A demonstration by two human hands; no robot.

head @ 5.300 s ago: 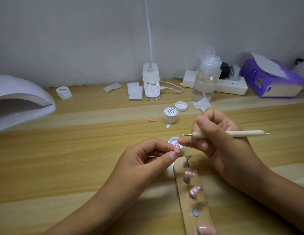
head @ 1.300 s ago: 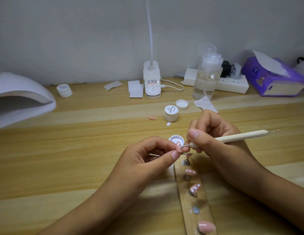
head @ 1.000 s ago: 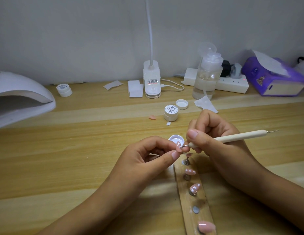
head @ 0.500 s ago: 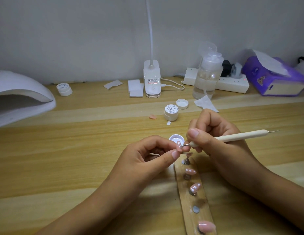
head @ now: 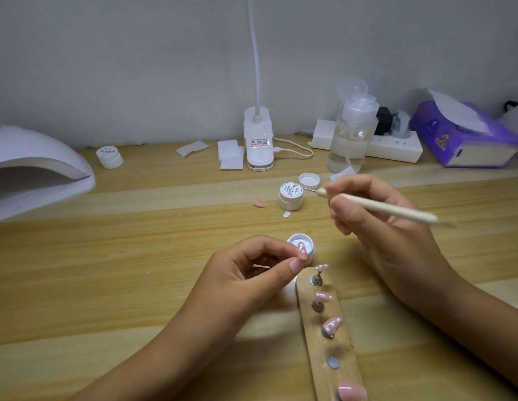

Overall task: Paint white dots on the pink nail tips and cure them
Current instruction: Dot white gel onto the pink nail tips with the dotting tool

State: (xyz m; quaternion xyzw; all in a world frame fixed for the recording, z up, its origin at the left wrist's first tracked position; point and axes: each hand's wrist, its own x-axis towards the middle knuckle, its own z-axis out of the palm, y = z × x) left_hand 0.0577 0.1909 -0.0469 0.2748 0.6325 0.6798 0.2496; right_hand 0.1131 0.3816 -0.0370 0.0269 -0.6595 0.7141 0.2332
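Left hand (head: 246,273) pinching one pink nail tip (head: 301,249), dotted white, between thumb and forefinger, in front of the open paint pot (head: 305,241). Right hand (head: 376,227), grip curled round the dotting tool (head: 388,209), held apart from that tip. Other tips (head: 332,325) stand on the wooden holder (head: 324,371) on the worktop (head: 136,256); curing lamp (head: 35,169) at far left.

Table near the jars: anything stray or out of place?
A loose pink nail tip lies on the table left of the closed jar, off the wooden holder; a small white scrap lies nearby.
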